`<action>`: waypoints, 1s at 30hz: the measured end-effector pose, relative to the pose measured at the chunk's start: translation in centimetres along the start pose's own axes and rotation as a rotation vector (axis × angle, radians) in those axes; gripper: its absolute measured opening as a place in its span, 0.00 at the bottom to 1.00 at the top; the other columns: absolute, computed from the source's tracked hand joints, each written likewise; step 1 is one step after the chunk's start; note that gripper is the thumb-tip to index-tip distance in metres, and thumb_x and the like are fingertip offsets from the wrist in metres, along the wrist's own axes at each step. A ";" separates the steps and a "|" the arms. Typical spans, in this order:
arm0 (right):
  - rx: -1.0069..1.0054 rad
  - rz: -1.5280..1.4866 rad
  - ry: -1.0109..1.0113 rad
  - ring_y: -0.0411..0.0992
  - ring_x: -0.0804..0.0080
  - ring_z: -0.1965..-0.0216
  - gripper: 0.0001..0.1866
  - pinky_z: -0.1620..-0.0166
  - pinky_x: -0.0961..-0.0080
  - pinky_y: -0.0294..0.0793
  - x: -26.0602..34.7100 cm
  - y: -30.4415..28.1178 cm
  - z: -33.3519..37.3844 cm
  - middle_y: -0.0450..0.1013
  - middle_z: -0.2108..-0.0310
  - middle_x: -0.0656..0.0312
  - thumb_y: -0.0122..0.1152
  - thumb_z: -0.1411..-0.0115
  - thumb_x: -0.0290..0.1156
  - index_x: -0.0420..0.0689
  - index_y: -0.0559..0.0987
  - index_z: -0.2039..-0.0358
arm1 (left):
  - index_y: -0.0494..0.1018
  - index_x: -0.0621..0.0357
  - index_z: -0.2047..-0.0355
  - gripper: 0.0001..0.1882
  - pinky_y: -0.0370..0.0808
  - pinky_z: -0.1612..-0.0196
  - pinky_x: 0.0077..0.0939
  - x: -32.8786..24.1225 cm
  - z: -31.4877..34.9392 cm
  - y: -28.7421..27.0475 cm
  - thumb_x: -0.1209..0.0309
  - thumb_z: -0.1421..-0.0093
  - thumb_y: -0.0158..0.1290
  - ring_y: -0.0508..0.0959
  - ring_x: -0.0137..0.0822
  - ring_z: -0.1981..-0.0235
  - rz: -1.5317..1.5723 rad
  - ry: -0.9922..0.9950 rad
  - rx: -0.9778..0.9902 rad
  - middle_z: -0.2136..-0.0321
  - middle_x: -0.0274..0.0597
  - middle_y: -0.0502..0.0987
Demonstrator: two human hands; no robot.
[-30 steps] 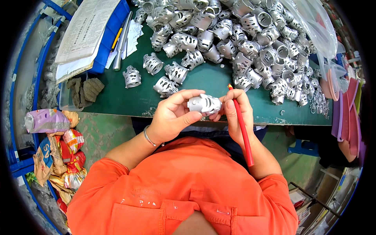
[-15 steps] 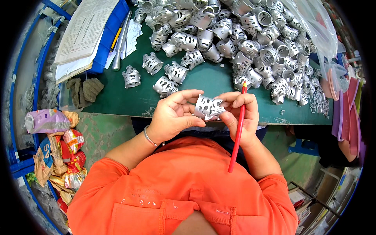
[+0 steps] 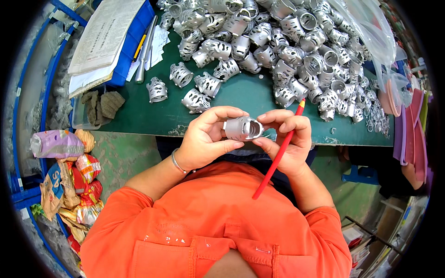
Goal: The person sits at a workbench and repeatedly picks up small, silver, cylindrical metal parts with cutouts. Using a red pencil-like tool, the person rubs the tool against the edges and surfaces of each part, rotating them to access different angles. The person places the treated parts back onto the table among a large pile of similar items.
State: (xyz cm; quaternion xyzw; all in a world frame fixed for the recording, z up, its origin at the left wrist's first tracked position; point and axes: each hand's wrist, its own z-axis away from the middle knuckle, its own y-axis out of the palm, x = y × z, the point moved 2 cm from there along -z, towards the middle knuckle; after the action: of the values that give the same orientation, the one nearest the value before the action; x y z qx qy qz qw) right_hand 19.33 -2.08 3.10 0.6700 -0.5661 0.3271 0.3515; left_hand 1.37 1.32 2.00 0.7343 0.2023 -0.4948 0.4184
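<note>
silver sleeve (image 3: 239,129) at the near edge of the bench (image 3: 139,109): you have just turned its plain wall into view. fingers of your left hand (image 3: 200,139) grasp it; those of your right hand (image 3: 294,146) touch its right end, gripping a red pencil (image 3: 277,164).

- Shirt (image 3: 204,208): orange, short-sleeved, stitched chest pockets (image 3: 162,259).
- White specks (image 3: 169,240): on shirt's left front.
- Bangle (image 3: 174,161): slim, silver-coloured, beyond shirt's left sleeve (image 3: 113,204).
- Dark-blue clothing (image 3: 250,158): past shirt's lower edge.
</note>
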 end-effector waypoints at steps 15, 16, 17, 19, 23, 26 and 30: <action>0.093 0.258 -0.133 0.68 0.67 0.68 0.18 0.64 0.71 0.68 1.6 0.7 -0.8 0.75 0.67 0.60 0.68 0.56 0.19 0.46 0.67 0.70 | 0.62 0.66 0.49 0.24 0.72 0.49 0.29 0.5 1.2 0.4 0.86 0.47 0.54 0.71 0.34 0.50 0.176 -0.198 0.084 0.52 0.45 0.69; 0.101 0.278 -0.123 0.68 0.67 0.68 0.18 0.64 0.71 0.68 1.8 0.8 -1.0 0.74 0.68 0.60 0.68 0.56 0.20 0.46 0.67 0.70 | 0.62 0.66 0.49 0.24 0.72 0.49 0.29 0.6 1.3 0.3 0.85 0.46 0.54 0.71 0.34 0.51 0.179 -0.206 0.088 0.52 0.45 0.69; 0.109 0.298 -0.112 0.68 0.67 0.68 0.17 0.64 0.71 0.68 1.9 0.9 -1.1 0.74 0.68 0.60 0.68 0.55 0.21 0.45 0.68 0.70 | 0.61 0.67 0.48 0.24 0.72 0.50 0.29 0.7 1.4 0.2 0.84 0.46 0.53 0.71 0.34 0.51 0.182 -0.214 0.091 0.52 0.45 0.69; 0.208 0.393 -0.047 0.69 0.67 0.68 0.15 0.64 0.72 0.68 1.8 0.8 -1.2 0.74 0.69 0.59 0.67 0.54 0.22 0.44 0.68 0.70 | 0.61 0.67 0.48 0.24 0.73 0.51 0.29 0.8 1.6 0.1 0.83 0.45 0.53 0.72 0.34 0.52 0.188 -0.266 0.096 0.53 0.45 0.69; 0.217 0.320 0.052 0.70 0.67 0.69 0.12 0.64 0.73 0.69 0.8 -0.2 -0.8 0.73 0.70 0.58 0.65 0.51 0.23 0.42 0.69 0.70 | 0.62 0.67 0.46 0.24 0.74 0.54 0.28 0.6 2.1 -0.3 0.81 0.43 0.53 0.74 0.34 0.55 0.166 -0.397 0.188 0.56 0.47 0.72; -0.092 0.133 0.229 0.69 0.77 0.69 0.09 0.64 0.79 0.68 -0.2 -0.2 -1.0 0.73 0.72 0.61 0.61 0.46 0.22 0.41 0.68 0.71 | 0.64 0.69 0.47 0.24 0.74 0.55 0.24 1.7 3.2 -0.9 0.80 0.44 0.54 0.75 0.30 0.56 -0.212 -0.610 0.254 0.57 0.46 0.74; -0.001 0.350 0.172 0.70 0.75 0.70 0.09 0.64 0.78 0.69 -2.5 0.1 -3.5 0.72 0.73 0.61 0.63 0.48 0.23 0.40 0.70 0.70 | 0.71 0.60 0.52 0.19 0.74 0.57 0.32 4.5 3.2 -1.4 0.73 0.46 0.53 0.77 0.48 0.63 -0.964 -0.051 0.308 0.62 0.54 0.76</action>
State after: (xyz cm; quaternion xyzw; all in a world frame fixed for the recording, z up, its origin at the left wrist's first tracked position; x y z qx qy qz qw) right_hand 18.70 2.23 2.91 0.5308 -0.6418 0.4391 0.3369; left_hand 0.51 -1.08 -3.10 0.5982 0.4327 -0.6737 0.0343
